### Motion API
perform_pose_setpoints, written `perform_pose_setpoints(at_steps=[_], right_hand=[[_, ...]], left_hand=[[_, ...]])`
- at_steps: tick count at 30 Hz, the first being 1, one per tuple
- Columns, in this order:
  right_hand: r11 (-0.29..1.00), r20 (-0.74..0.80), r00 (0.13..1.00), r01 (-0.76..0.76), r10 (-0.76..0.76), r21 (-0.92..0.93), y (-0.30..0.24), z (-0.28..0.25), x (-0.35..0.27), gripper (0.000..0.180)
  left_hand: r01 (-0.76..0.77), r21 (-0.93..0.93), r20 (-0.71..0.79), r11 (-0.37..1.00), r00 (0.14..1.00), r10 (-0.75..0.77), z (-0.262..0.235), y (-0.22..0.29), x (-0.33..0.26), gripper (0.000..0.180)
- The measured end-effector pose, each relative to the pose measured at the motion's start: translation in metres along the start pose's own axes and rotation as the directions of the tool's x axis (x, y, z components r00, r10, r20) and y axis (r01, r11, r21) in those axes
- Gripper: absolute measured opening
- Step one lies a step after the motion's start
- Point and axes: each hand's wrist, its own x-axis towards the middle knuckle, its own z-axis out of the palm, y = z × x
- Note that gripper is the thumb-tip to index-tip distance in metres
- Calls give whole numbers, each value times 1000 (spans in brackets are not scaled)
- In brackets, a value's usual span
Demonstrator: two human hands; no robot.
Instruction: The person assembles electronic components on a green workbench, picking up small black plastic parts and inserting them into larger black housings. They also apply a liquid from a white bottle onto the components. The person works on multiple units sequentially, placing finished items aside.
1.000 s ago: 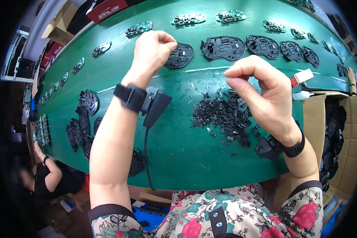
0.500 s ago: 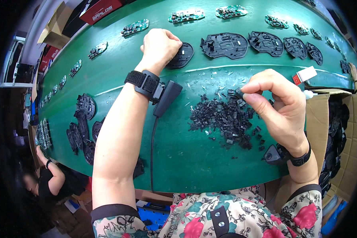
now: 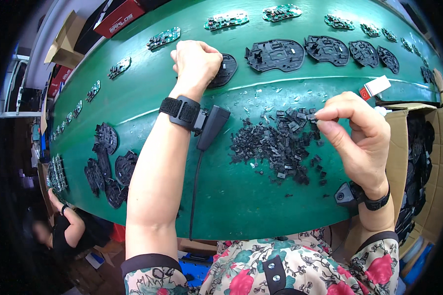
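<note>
From the camera on my head I look down on a long green table (image 3: 147, 93) that curves away to both sides. My left hand (image 3: 196, 61) reaches out across it, fist closed, fingers curled down over the left edge of a round black plastic shell (image 3: 223, 70) that lies flat on the table; the hand covers much of that piece, so I cannot tell how firmly I grip it. On that wrist sits a black strap (image 3: 181, 111) carrying a small dark device (image 3: 212, 127), and a thin cable (image 3: 195, 187) hangs from it toward the table's near edge.

My right hand (image 3: 360, 142) is raised just above the table on the right, thumb and forefinger pressed together at their tips, the other fingers folded. Whether something tiny sits in that pinch I cannot tell. Directly beside and under those fingertips lies a loose heap of small black plastic parts (image 3: 276, 145), scattered over the middle of the table between my two arms. A black band with another small device (image 3: 347, 195) circles my right wrist.

Beyond my left hand runs a row of larger black shells (image 3: 276, 54) that continues to the right, and farther back a row of green circuit boards (image 3: 225, 20). A stack of black shells (image 3: 108, 162) sits at the left, near the table's edge. A cardboard box (image 3: 418, 162) stands to my right with dark parts inside. Lower left, another person (image 3: 66, 231) sits below the table.
</note>
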Motion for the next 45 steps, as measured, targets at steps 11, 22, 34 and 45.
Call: perform_pose_setpoints(at_steps=[11, 22, 34, 45], right_hand=[[994, -81, 992, -97, 101, 53, -4, -9, -9, 10], [993, -92, 990, -103, 108, 61, -5, -4, -12, 11], [986, -198, 972, -143, 124, -87, 7, -31, -24, 8], [897, -115, 949, -314, 292, -310, 55, -30, -35, 8]], left_hand=[[-16, -25, 0, 1000, 1000, 16, 1, 8, -3, 13], [224, 22, 135, 974, 965, -225, 6, 13, 14, 10], [272, 65, 134, 960, 951, -279, 20, 17, 27, 27], [-61, -313, 236, 948, 962, 139, -66, 25, -3, 33]])
